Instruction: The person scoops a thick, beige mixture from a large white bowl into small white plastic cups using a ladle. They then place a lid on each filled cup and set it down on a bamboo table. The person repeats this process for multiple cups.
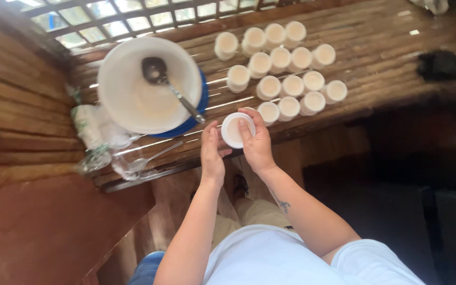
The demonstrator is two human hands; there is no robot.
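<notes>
Over bamboo bench (376,58): both hands (238,142) grasping white cup (234,130); filled cups (286,68) nearby

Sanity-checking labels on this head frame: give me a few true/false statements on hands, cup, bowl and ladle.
1. Both hands hold one small white cup. True: left hand and right hand grip it.
2. The ladle lies on the bench. False: it rests in the large white bowl.
3. Many filled cups stand grouped on the bamboo bench. True.
4. The bowl is empty. False: it holds pale liquid.
5. The spoon is in the right hand. False: it lies on the bench.
</notes>
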